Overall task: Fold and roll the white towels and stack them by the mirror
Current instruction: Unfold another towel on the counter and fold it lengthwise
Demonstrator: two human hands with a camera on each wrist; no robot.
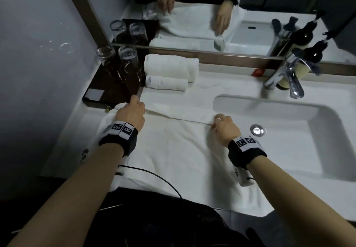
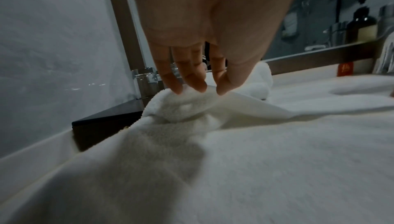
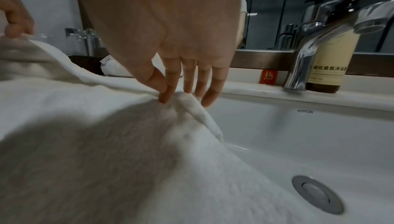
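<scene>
A large white towel (image 1: 179,150) lies spread over the counter and hangs over the front edge. My left hand (image 1: 133,110) pinches its far left corner (image 2: 192,96) and lifts it slightly. My right hand (image 1: 221,121) pinches the far right corner (image 3: 179,99) at the sink's left rim. The edge between both hands is pulled straight. Two rolled white towels (image 1: 171,67) are stacked against the mirror (image 1: 192,15), a big roll behind and a smaller roll (image 1: 165,82) in front.
A dark tray (image 1: 107,85) with two upturned glasses (image 1: 127,60) stands at the left by the wall. The white sink (image 1: 289,131) with its drain (image 1: 257,129), a chrome faucet (image 1: 289,75) and a lotion bottle (image 3: 328,62) lie to the right.
</scene>
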